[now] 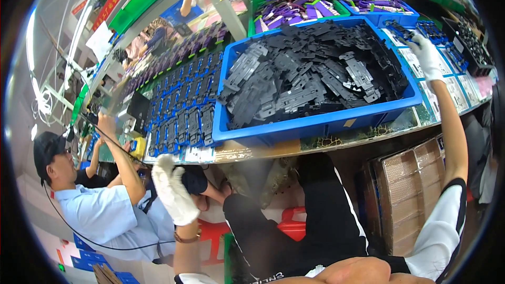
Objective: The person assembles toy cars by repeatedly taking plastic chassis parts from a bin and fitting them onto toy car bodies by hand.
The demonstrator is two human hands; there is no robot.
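Note:
My left hand point(175, 192), in a white glove, is raised in front of the bench's front edge. Its fingers point up with the thumb a little apart, and nothing shows in it. At the far right my right hand point(425, 59), also gloved, reaches over the bench with bent fingers at the end of a black plastic part point(402, 32); it appears to grip it. Between the hands stands a big blue bin point(315, 129) heaped with flat black plastic pieces point(300, 73). Left of it, rows of black-and-blue assemblies point(181, 126) lie on the bench.
Behind the blue bin are a green bin point(255, 29) and another blue bin point(402, 20) holding purple parts. A black tray point(468, 42) of small parts sits at far right. A seated person point(100, 205) works at my left. Brown cartons point(410, 194) stand beneath the bench.

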